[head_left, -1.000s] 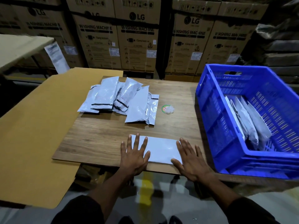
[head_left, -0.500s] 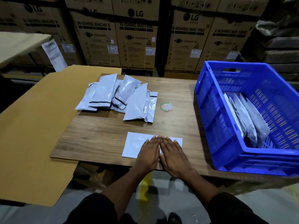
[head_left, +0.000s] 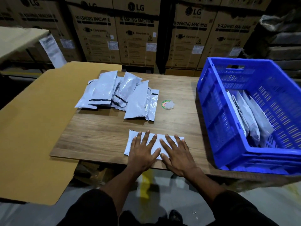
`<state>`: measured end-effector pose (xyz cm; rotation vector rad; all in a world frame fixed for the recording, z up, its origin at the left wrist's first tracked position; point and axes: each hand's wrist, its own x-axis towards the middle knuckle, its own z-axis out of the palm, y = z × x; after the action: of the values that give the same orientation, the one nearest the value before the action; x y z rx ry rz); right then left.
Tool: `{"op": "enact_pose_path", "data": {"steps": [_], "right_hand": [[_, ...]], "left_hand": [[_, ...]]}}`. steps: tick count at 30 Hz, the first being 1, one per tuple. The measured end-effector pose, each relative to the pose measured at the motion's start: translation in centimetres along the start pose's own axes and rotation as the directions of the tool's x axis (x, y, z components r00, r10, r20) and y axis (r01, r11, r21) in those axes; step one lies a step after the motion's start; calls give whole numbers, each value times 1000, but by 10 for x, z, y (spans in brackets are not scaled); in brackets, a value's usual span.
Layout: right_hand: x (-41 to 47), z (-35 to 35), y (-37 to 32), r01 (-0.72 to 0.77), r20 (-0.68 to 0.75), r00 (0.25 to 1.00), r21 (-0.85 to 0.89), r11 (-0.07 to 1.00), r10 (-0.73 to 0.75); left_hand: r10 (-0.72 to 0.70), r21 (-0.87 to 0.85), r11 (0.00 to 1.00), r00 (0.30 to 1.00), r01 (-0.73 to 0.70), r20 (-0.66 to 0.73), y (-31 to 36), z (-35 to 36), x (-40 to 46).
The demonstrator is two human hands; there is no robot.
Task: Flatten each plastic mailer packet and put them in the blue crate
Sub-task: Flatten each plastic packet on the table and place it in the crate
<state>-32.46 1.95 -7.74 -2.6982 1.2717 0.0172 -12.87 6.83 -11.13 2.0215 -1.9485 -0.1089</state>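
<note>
Left hand (head_left: 143,154) and right hand (head_left: 178,154) press mailer (head_left: 132,141) flat, each grip wide; crate (head_left: 210,101) holds perhaps four.

Your left hand (head_left: 143,152) lies flat, palm down, fingers straight and spread, thumb angled inward toward the other hand. Your right hand (head_left: 177,154) mirrors it just beside, fingers splayed and pointing away from you, thumb tips nearly meeting, though contact is hard to judge. Both forearms reach forward from dark sleeves, converging slightly toward the wrists.
</note>
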Motion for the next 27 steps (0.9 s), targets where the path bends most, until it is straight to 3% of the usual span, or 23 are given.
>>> {"op": "enact_pose_path", "data": {"steps": [3, 8, 11, 13, 14, 16, 18, 20, 24, 27], "right_hand": [[-1, -2, 4, -43, 18, 999, -11, 999, 43], [-5, -9, 10, -112, 64, 992, 41, 993, 109], [-6, -20, 19, -187, 147, 973, 60, 981, 177], [-3, -26, 16, -182, 63, 982, 19, 983, 181], [1, -28, 9, -154, -40, 987, -26, 988, 153], [14, -29, -9, -80, -98, 992, -52, 995, 75], [25, -24, -26, 15, -38, 999, -31, 999, -17], [25, -13, -34, 57, 21, 998, -51, 997, -56], [19, -4, -32, 30, -16, 999, -113, 993, -32], [21, -5, -31, -31, -40, 999, -79, 996, 28]], "left_hand": [[-83, 50, 995, 997, 82, 4, -7, -3, -1], [-210, 122, 973, 969, 194, 130, -22, -17, -4], [-272, 82, 962, 947, 262, 169, -21, -26, -1], [-307, 1, 951, 939, 311, 157, -14, -34, 5], [-282, -81, 953, 953, 292, 114, -8, -33, 9], [-172, -275, 946, 985, 171, 18, 11, -35, 16], [-111, -411, 908, 993, 87, -36, 25, -27, 20], [-95, -467, 879, 995, 98, 31, 30, -23, 18], [18, -345, 938, 1000, -26, -25, 18, -3, 11], [-23, -215, 977, 997, 7, -71, 8, 4, 11]]}}
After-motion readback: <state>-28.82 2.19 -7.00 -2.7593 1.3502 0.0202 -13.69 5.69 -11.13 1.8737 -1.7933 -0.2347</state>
